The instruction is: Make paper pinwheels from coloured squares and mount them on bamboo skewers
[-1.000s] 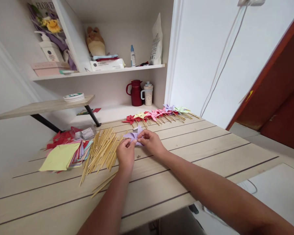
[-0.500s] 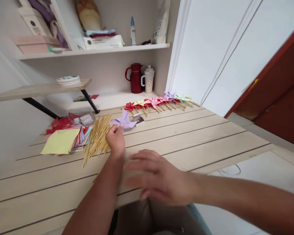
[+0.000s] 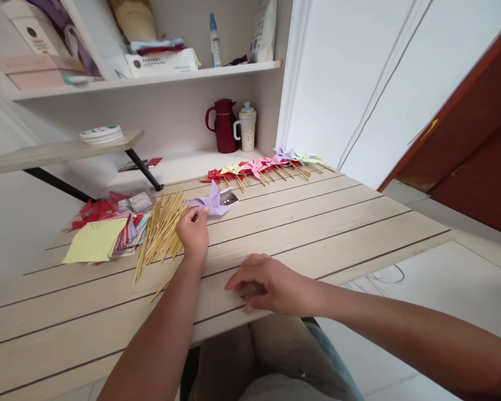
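Closed by thumb and finger is the grip of the left hand [image 3: 192,231], and by it one purple pinwheel [image 3: 212,201] is held near its centre, above the counter [image 3: 300,223]. The grip of the right hand [image 3: 271,287] is half opened, with the fingers curled and the thumb apart, close to the front edge of the counter; one tiny dark thing is seen by the thumb, but whether it is held cannot be told. Just beyond the purple pinwheel one small white box [image 3: 226,192] is placed, with many little metal pieces inside. To the left of the left hand one heap of sticks [image 3: 161,228] is laid, too overlapped to be counted, and at least one loose stick [image 3: 158,291] is seen near the forearm. Further left one stack of paper squares [image 3: 94,239] is found, topped by one yellow sheet. At the back, at least six finished pinwheels [image 3: 256,167] are lined up: red, yellow, two pink, purple and pale green.
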The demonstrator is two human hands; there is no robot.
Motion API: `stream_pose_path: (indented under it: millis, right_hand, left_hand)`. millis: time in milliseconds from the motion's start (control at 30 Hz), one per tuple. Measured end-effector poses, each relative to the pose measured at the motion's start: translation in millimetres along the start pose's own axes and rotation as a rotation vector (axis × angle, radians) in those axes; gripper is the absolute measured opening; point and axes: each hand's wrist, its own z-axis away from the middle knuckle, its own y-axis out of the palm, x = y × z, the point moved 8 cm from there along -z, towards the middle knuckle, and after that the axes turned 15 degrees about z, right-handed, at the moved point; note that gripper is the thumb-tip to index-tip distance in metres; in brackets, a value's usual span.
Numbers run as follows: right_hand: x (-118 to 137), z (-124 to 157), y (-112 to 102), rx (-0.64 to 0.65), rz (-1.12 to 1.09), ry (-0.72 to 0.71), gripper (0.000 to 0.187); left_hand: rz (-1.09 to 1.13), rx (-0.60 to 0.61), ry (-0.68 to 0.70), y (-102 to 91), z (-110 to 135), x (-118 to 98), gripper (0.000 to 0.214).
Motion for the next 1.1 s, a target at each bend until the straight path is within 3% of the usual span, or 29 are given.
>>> stream_pose_path:
  millis: [133, 300, 400, 533, 600, 767, 900, 1000, 1100]
  right_hand:
    - [-2, -7, 5, 0.083, -0.042, -0.001, 0.034]
    - [-5, -16, 9, 0.162, -0.005, -0.017, 0.015]
    - [-18, -34, 5, 0.13, 0.118, -0.004, 0.013]
    - [-61, -60, -17, -0.011, 0.212, 0.23, 0.006]
    - [-78, -67, -27, -0.065, 0.152, 0.324, 0.007]
    - [-99, -68, -29, -0.027, -0.267, 0.414, 0.022]
    - [-112, -62, -33, -0.036, -0.352, 0.463, 0.016]
    - [-116, -63, -38, -0.051, -0.268, 0.429, 0.017]
    - [-108, -69, -47, -0.114, -0.079, 0.295, 0.017]
  left_hand:
    - [-0.024, 0.044, 0.083, 3.0, 2, -12, 0.017]
    - [-0.026, 0.034, 0.054, 2.0, 2, -12, 0.013]
    - [-0.005, 0.02, 0.028, 0.2, 2, -8, 0.013]
    - [-0.013, 0.012, 0.009, -2.0, 1, -4, 0.016]
    - [-0.012, 0.015, -0.002, -2.3, 1, -2, 0.015]
    - [0.034, 0.013, -0.037, -2.3, 2, 3, 0.014]
    - [0.044, 0.018, -0.045, -1.7, 3, 3, 0.014]
    - [0.039, 0.02, -0.04, -1.5, 3, 1, 0.013]
    - [0.037, 0.019, -0.034, -1.4, 3, 0, 0.013]
